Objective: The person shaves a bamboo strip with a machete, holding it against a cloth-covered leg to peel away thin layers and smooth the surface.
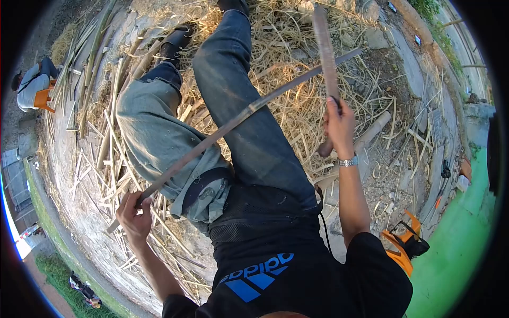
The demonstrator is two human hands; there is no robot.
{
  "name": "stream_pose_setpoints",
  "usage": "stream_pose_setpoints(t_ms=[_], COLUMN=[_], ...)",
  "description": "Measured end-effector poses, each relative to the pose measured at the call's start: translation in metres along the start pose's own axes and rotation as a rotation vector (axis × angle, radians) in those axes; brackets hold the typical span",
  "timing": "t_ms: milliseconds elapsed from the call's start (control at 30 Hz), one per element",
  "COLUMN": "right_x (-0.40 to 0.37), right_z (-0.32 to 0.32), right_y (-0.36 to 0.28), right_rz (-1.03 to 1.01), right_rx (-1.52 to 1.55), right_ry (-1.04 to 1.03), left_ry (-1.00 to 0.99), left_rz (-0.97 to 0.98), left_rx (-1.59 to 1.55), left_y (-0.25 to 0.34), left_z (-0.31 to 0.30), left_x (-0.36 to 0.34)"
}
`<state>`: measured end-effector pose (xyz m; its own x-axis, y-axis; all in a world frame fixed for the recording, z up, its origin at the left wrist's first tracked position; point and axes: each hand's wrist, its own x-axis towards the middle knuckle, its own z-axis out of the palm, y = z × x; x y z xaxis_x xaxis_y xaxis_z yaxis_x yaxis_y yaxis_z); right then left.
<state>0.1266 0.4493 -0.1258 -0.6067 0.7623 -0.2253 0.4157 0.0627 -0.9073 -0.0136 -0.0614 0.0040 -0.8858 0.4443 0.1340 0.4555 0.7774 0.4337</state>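
My left hand (134, 216) is closed around the lower end of a long, flat bamboo strip (225, 129). The strip runs slantwise across my thighs, with a pale node near its middle, and its far end rises to the upper right. In my right hand (340, 127), fingers wrapped round the handle, is a machete (325, 53) with its blade pointing away from me. The blade overlaps the strip near its far end in this view. A rounded brown handle butt shows below my right fist. A grey cloth (154, 127) covers one of my legs.
Curly bamboo shavings (289, 106) lie thick around my feet. Split bamboo pieces (106, 153) spread over the left ground, with longer poles (95, 58) beyond. A person (33, 87) sits on an orange chair (44, 97) at far left. Another orange chair (405, 244) stands at right.
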Motion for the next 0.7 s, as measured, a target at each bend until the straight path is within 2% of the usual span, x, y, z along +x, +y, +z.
stream_pose_setpoints(t_ms=[100, 167, 233, 300, 400, 433, 500, 567, 633, 667, 700], right_x=[-0.006, -0.013, -0.009, 0.005, 0.025, 0.029, 0.026, 0.008, -0.02, -0.028, -0.037], right_z=[-0.014, -0.014, -0.013, -0.014, -0.015, -0.015, -0.006, 0.011, 0.035, 0.032, 0.028], right_y=[-0.024, -0.034, -0.037, -0.04, -0.046, -0.045, -0.044, -0.044, -0.026, -0.024, -0.028], right_rz=[0.106, 0.031, 0.009, -0.049, -0.039, -0.012, 0.028, 0.094, -0.288, -0.284, -0.142], right_rx=[0.181, 0.354, 0.349, 0.192, 0.075, 0.006, 0.004, 0.089, -0.254, -0.256, -0.127], right_ry=[0.089, 0.12, 0.117, 0.097, 0.066, 0.048, 0.058, -0.066, -0.193, -0.191, -0.26], left_ry=[-0.217, -0.289, -0.295, -0.341, -0.168, -0.116, -0.068, -0.081, -0.073, -0.036, -0.061], left_rz=[-0.092, -0.134, -0.184, -0.227, -0.074, 0.043, 0.113, 0.123, 0.203, 0.2, 0.216], left_rx=[0.071, 0.076, 0.024, 0.067, 0.217, 0.256, 0.235, 0.244, 0.24, 0.243, 0.293], left_y=[-0.033, -0.038, -0.041, -0.06, -0.109, -0.112, -0.138, -0.139, -0.137, -0.137, -0.137], left_z=[-0.041, -0.053, -0.054, -0.055, -0.05, -0.051, -0.057, -0.053, -0.045, -0.049, -0.059], left_x=[-0.018, -0.025, -0.024, -0.02, -0.015, -0.008, -0.004, 0.004, 0.01, 0.011, 0.012])
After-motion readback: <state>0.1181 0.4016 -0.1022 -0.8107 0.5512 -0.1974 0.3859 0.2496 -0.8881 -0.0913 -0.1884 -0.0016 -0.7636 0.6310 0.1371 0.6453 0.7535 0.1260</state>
